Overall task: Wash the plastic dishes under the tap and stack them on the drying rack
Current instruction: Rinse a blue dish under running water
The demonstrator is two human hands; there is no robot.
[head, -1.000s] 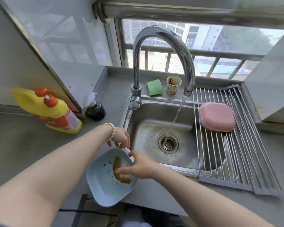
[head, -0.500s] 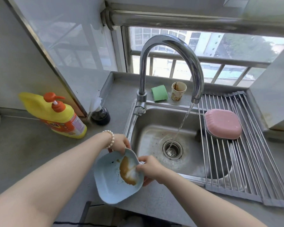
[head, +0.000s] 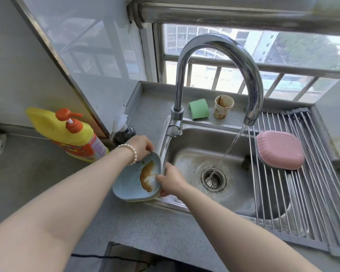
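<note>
A light blue plastic dish (head: 130, 183) smeared with brown sauce is tilted at the sink's left rim. My left hand (head: 140, 146) grips its far edge. My right hand (head: 171, 181) holds its near right edge, with something white under the fingers. Below the blue dish the edge of a second, pale dish shows. A pink plastic dish (head: 280, 149) lies upside down on the metal drying rack (head: 312, 189) over the right of the sink. Water runs from the curved tap (head: 220, 48) into the drain (head: 213, 179).
A yellow detergent bottle (head: 73, 134) with an orange pump stands on the counter at left. A green sponge (head: 198, 109) and a stained paper cup (head: 223, 107) sit behind the sink. A dark small bottle (head: 125, 132) stands by the wall. The steel sink (head: 234, 197) is stained.
Both hands have carried the blue dish up and to the right, from over the counter's front edge to the sink's left rim. The dish is tilted more steeply.
</note>
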